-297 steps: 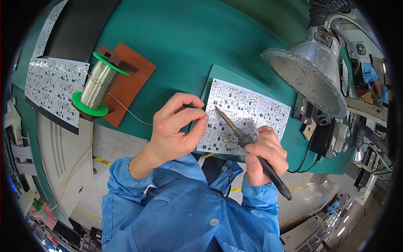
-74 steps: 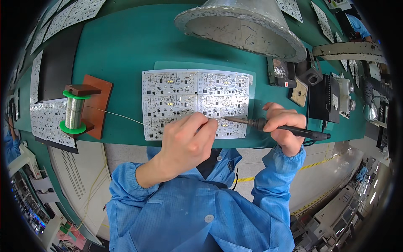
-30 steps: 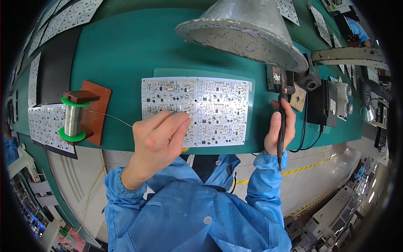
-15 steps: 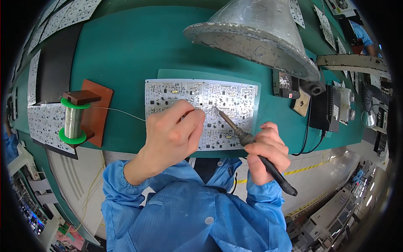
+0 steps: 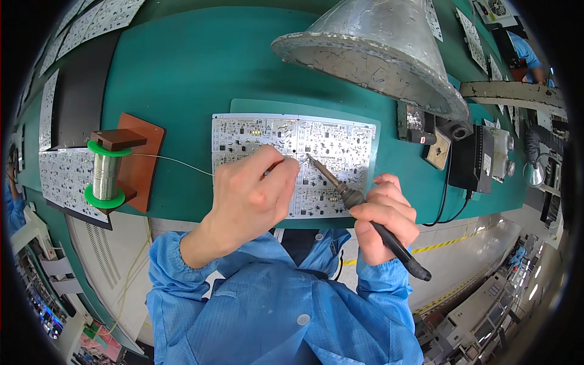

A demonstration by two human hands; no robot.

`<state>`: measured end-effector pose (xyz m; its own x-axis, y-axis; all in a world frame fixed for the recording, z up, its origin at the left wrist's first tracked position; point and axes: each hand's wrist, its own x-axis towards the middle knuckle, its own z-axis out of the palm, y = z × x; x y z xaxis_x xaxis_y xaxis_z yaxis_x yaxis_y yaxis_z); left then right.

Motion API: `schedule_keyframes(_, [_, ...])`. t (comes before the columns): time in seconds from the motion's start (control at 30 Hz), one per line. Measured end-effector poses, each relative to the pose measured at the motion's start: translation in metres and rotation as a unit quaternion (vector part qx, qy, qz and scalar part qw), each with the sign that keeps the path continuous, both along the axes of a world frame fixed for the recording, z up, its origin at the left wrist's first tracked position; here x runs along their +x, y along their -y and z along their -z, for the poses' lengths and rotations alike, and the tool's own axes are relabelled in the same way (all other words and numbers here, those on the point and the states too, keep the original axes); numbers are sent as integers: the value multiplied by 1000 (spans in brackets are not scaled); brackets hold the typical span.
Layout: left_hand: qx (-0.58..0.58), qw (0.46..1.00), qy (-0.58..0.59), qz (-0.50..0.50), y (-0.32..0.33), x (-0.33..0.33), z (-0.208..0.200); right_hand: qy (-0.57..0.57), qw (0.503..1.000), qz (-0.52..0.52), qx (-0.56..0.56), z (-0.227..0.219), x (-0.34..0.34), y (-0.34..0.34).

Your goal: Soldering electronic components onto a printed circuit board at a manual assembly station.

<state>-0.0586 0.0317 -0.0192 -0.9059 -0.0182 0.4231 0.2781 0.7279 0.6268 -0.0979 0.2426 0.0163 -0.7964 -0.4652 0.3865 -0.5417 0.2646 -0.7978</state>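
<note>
My right hand is closed round the dark handle of a soldering iron. The iron's tip points up and left onto a white printed circuit board dotted with small parts. My left hand hovers over the board's left half, its fingers pinched on thin solder wire. The free end of the wire comes out near the iron's tip; whether the two touch I cannot tell. From the pinch the wire runs left to a spool of solder with green flanges, on a reddish-brown stand.
A large metal fume hood hangs over the bench's far right. Beyond the board on the right stand a black box with a cable and a small tan pad. More circuit boards lie at left. A person's blue sleeve shows far right.
The iron's tip has shifted slightly left and up on the board, with my right hand following a little. My left hand keeps its pinch almost in place.
</note>
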Motion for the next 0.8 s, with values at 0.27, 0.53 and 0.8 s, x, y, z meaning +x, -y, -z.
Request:
schedule_keyframes(0.27, [30,1000,-1,-6,5,5,-7,-6,998,33,-46,2,-1,-11])
schedule_keyframes(0.53, [141,978,80,-131,30,33,-15,-64,972,215,-64,32,-1,-48])
schedule_keyframes(0.8, [145,980,28,-137,42,38,1,11,959,283,11,54,-19,-60])
